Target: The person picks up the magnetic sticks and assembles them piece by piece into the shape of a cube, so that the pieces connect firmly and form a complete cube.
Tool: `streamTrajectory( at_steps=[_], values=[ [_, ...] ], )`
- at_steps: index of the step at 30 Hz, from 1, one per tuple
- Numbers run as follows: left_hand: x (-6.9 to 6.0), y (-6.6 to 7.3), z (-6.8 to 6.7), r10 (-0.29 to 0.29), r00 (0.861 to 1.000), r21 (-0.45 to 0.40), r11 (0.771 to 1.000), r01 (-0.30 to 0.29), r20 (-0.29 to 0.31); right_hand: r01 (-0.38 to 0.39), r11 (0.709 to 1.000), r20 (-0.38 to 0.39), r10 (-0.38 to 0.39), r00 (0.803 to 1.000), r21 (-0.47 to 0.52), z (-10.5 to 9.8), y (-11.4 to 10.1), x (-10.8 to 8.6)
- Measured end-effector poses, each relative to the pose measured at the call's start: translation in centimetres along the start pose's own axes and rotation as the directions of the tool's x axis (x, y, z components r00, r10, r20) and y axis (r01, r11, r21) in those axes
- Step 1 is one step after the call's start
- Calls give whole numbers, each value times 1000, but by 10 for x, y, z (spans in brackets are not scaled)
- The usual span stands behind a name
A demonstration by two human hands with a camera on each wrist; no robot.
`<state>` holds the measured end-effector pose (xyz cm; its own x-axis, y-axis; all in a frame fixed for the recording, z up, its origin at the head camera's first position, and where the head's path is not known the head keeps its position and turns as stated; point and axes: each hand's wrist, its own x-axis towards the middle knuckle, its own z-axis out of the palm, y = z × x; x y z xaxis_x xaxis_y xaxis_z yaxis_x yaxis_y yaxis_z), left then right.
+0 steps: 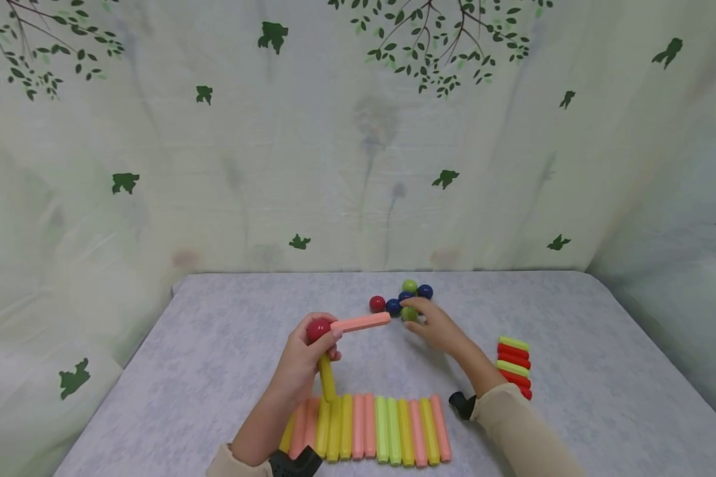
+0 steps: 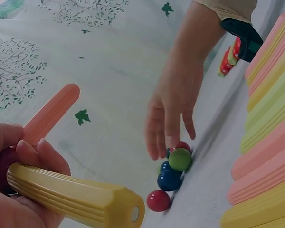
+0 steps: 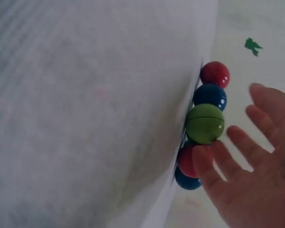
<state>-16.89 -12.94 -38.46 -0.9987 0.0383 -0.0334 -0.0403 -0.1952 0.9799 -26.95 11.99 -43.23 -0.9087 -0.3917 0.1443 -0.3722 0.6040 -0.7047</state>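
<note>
The left hand (image 1: 301,354) grips a red ball (image 1: 319,329) with a pink stick (image 1: 360,322) and a yellow stick (image 1: 327,379) joined to it. In the left wrist view the yellow stick (image 2: 71,192) points toward the camera and the pink stick (image 2: 52,114) points up and away. At the ball cluster the right hand (image 1: 435,328) reaches with spread fingers around a green ball (image 1: 409,314). The right wrist view has that hand (image 3: 261,166) with fingers apart beside the green ball (image 3: 205,124) and a red ball (image 3: 194,160); whether they touch is unclear.
A row of pink, yellow and green sticks (image 1: 394,430) lies along the near side of the table (image 1: 203,344). Red and yellow-green sticks (image 1: 514,361) form a short stack at the right. Blue balls (image 1: 393,307) and another red ball (image 1: 377,304) sit near the back edge.
</note>
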Motion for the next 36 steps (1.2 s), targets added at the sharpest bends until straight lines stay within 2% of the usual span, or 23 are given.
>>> streamTrajectory(
  at_steps=[3,6,10,13,15,16,19,21,23,28,31,36],
  values=[
    [0,0,-1,14,1000,-12,1000,-14,7,9,993,26,-6,1000,-114,4,5,1],
    [0,1,-2,22,1000,-9,1000,-22,9,5,983,22,-1,1000,-181,6,6,2],
    [0,0,-2,22,1000,-8,1000,-22,11,-73,980,27,80,996,-183,8,7,1],
    [1,0,-3,20,1000,-10,1000,-20,16,-123,990,4,124,992,-72,6,4,-2],
    [1,-1,-3,20,1000,-10,1000,-20,17,-126,989,-26,128,991,76,1,-1,-6],
    [1,-1,-3,20,1000,-9,1000,-20,17,-117,978,-41,125,991,171,-1,-5,-9],
    [1,-2,-3,20,1000,-1,1000,-20,14,-49,901,-62,84,995,431,-11,-19,-19],
    [1,-3,-3,21,1000,6,1000,-21,14,-2,842,-58,39,998,540,-17,-29,-25],
    [2,-3,-3,18,1000,7,1000,-18,14,32,797,-50,-2,999,604,-20,-38,-31],
    [2,-4,-2,-5,1000,10,1000,5,21,90,752,-36,-88,995,652,-22,-52,-40],
    [2,-5,-2,-14,1000,18,1000,13,25,109,757,-33,-116,993,644,-22,-55,-42],
    [2,-5,-4,0,1000,16,1000,0,23,113,824,-51,-102,993,554,-25,-51,-55]
  ],
)
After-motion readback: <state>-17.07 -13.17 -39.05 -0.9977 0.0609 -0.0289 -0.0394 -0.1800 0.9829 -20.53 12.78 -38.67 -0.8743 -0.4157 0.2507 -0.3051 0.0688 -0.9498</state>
